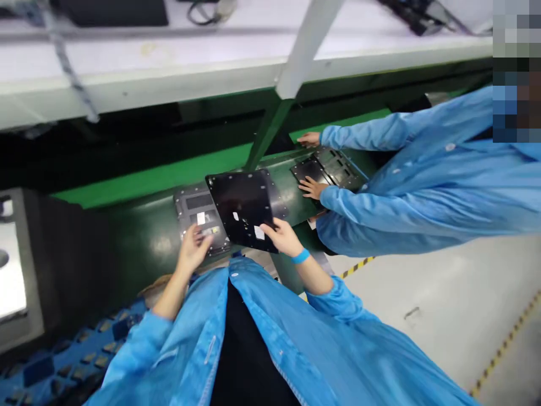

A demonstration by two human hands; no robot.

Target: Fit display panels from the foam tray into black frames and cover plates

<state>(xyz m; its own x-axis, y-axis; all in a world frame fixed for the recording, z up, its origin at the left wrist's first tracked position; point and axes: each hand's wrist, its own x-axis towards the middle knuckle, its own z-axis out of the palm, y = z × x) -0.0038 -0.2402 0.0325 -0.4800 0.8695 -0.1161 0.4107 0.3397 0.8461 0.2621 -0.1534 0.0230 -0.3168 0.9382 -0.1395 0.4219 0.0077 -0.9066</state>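
Observation:
A flat black panel [243,197] with small holes along its edges and white labels is raised at a tilt over the bench. My right hand [287,237], with a blue band at the wrist, grips its lower right corner between thumb and fingers. Under and left of it lies a dark grey frame-like plate [186,210] with rectangular recesses and a white label. My left hand [194,248] is over the near part of that plate, fingers loosely bent and apart from the thumb, with nothing visible between them.
A co-worker's hand [313,188] rests on another dark panel [310,169] to the right; the other hand [309,140] reaches beyond it. A green post [267,132] rises behind the black panel to a white shelf [169,73]. Blue crates [76,361] stand lower left.

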